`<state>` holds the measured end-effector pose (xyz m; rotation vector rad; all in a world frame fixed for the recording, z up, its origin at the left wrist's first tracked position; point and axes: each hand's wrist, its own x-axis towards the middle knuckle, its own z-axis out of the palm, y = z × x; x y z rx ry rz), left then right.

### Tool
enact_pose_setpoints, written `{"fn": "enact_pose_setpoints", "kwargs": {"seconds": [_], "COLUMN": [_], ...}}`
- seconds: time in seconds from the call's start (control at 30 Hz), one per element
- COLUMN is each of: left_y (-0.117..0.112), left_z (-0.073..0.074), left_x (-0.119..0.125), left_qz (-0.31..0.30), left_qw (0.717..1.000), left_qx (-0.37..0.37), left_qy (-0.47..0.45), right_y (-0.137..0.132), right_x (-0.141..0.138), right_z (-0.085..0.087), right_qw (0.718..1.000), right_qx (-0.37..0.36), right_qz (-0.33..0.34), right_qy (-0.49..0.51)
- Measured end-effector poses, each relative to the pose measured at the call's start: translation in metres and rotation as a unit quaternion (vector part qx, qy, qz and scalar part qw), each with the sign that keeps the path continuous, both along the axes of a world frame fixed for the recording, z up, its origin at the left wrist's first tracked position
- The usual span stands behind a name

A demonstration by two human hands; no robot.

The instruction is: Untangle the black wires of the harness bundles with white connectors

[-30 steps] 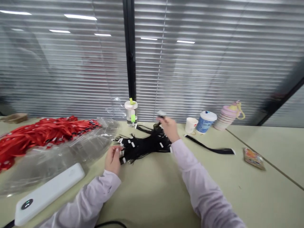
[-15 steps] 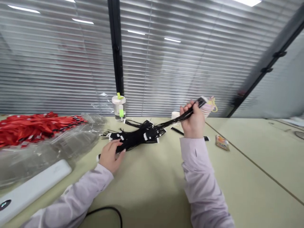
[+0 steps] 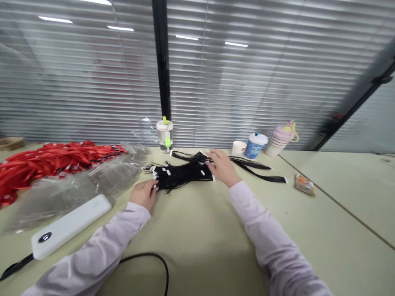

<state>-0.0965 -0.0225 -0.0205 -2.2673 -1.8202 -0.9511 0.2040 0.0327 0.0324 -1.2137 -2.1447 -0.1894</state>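
A bundle of black straps with white tags (image 3: 182,172) lies on the pale green table (image 3: 200,230). My left hand (image 3: 143,193) rests at the bundle's near left end, fingers curled against the strap ends. My right hand (image 3: 222,166) is down on the bundle's right end, fingers bent over the straps there. Two or three loose black straps (image 3: 259,170) stretch out to the right of my right hand.
A pile of red straps (image 3: 46,160) lies far left on clear plastic bags (image 3: 80,185). A white power bank (image 3: 70,226) with a black cable (image 3: 148,263) is near left. A clear jar (image 3: 164,135), two cups (image 3: 249,146) and a pink bottle (image 3: 280,137) stand by the blinds; a small packet (image 3: 304,183) lies at right.
My right hand, which held a black strap lifted up to the right, has come back down onto the right end of the bundle. That strap now lies on the table. My left hand stayed at the left end.
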Motion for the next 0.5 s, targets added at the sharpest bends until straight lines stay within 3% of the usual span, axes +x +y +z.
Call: {"fn": "enact_pose_setpoints", "kwargs": {"seconds": [0.17,0.27,0.37,0.43,0.5], "left_y": [-0.013,-0.027,-0.030,-0.021,-0.001], "left_z": [0.008,0.015,0.024,0.030,0.034], "left_x": [0.006,0.013,0.018,0.022,0.026], "left_qz": [-0.049,-0.102,-0.116,-0.093,-0.072], "left_qw": [0.996,0.989,0.984,0.989,0.996], "left_qx": [0.059,0.092,0.120,0.105,0.050], "left_qy": [-0.036,-0.053,-0.064,-0.044,0.009], "right_y": [-0.020,-0.024,-0.024,-0.023,-0.022], "right_x": [-0.066,-0.080,-0.059,-0.028,0.012], "right_z": [-0.019,-0.019,0.004,0.026,0.046], "right_qw": [0.991,0.989,0.993,0.990,0.967], "right_qx": [0.004,0.033,0.084,0.133,0.189], "right_qz": [0.110,0.124,0.077,0.008,-0.085], "right_qy": [-0.080,-0.076,-0.019,0.053,0.146]}}
